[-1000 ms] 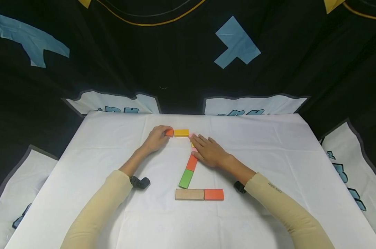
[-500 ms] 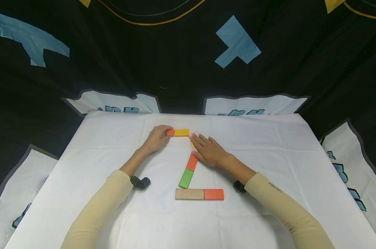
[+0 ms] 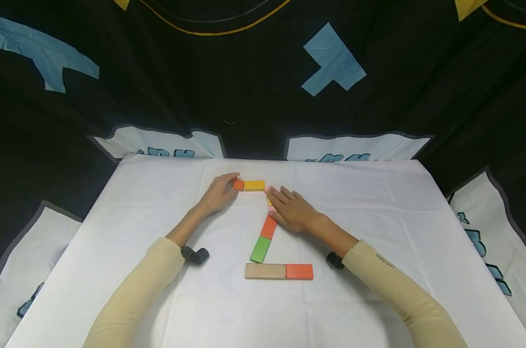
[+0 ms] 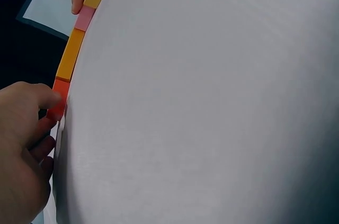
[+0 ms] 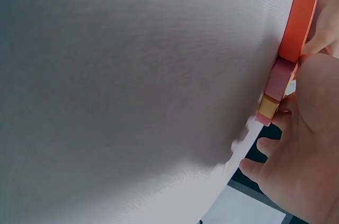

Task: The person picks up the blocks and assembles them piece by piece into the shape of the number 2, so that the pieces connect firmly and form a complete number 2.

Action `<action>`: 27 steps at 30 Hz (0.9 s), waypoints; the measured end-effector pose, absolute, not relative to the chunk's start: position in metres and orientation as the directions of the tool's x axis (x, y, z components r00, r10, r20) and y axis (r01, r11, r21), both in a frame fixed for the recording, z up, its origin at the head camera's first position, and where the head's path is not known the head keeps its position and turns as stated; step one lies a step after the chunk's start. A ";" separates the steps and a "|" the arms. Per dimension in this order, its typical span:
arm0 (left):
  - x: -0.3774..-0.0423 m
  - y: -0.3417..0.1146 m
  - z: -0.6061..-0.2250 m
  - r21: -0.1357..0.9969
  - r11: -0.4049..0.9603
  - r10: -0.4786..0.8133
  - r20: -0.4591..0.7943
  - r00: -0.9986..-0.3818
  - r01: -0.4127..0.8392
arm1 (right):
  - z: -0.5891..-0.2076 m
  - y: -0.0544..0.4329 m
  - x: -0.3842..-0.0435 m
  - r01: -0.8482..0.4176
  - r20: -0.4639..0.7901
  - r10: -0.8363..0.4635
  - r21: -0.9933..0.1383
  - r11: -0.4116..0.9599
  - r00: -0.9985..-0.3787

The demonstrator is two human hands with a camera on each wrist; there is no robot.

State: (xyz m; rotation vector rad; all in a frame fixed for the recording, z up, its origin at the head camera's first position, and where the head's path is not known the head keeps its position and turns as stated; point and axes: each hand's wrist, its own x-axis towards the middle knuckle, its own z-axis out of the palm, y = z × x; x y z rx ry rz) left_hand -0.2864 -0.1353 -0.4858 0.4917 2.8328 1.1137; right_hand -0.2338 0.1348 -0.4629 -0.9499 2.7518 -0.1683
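Observation:
My left hand (image 3: 220,194) is at the left end of the far row of blocks, around an orange block (image 3: 239,185). Its index finger is raised past the block's far edge; in the left wrist view the thumb lies against the block's side. A yellow block (image 3: 254,185) adjoins the orange one. My right hand (image 3: 292,210) lies with extended fingers along the right side of the pink block (image 5: 280,78) and small yellow block (image 5: 268,107), partly covering them in the head view. A red-orange block (image 3: 269,227) and a green block (image 3: 260,249) continue the slanting line toward me.
Closest to me, a plain wooden block (image 3: 265,271) and another red-orange block (image 3: 299,271) lie end to end. All rest on a white cloth-covered table (image 3: 358,193). A black curtain (image 3: 254,96) hangs behind the far edge.
The orange block has shifted slightly right against the yellow block. My left index finger has lifted away from the block's far edge. The right hand stays almost still.

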 end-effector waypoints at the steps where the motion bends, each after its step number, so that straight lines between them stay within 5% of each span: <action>1: -0.286 -0.136 -0.486 0.679 0.683 0.313 0.063 -0.948 0.270 | -0.463 0.135 -0.234 -0.593 -0.172 -0.620 -0.186 0.784 -0.766; 16: -0.278 -0.147 -0.473 0.713 0.648 0.284 0.102 -0.953 0.270 | -0.469 0.143 -0.240 -0.557 -0.034 -0.606 -0.358 0.750 -0.794; 27: -0.257 -0.167 -0.444 0.616 0.729 0.258 0.157 -0.953 0.298 | -0.450 0.180 -0.226 -0.509 0.034 -0.520 -0.269 0.818 -0.853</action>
